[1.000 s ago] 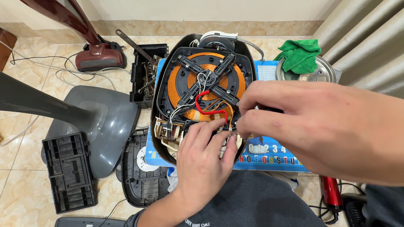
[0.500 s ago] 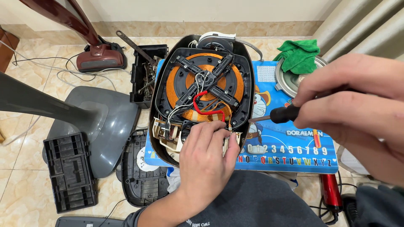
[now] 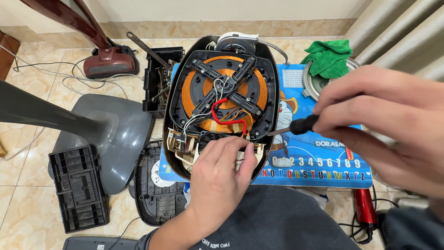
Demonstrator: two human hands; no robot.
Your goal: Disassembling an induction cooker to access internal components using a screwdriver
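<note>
An opened induction cooker [image 3: 185,78] lies on a blue cartoon table [image 3: 319,162], its copper coil [image 3: 194,88] and a red wire [image 3: 222,113] exposed. My left hand [image 3: 222,178] rests on the circuit board [image 3: 182,143] at the cooker's near edge, fingers pressing on it. My right hand [image 3: 384,125] is raised close to the camera at the right and grips a black-handled screwdriver [image 3: 303,125], whose shaft points left toward the cooker's near right corner.
A grey fan base [image 3: 111,134] and black plastic covers [image 3: 76,187] lie on the tiled floor at left. A black box of tools [image 3: 157,78] stands beside the cooker. A green cloth [image 3: 328,55] lies over a metal pot at back right. A red tool [image 3: 365,208] is near right.
My right hand has drawn back from over the cooker to the right, bringing the screwdriver into view. My left hand stays on the circuit board.
</note>
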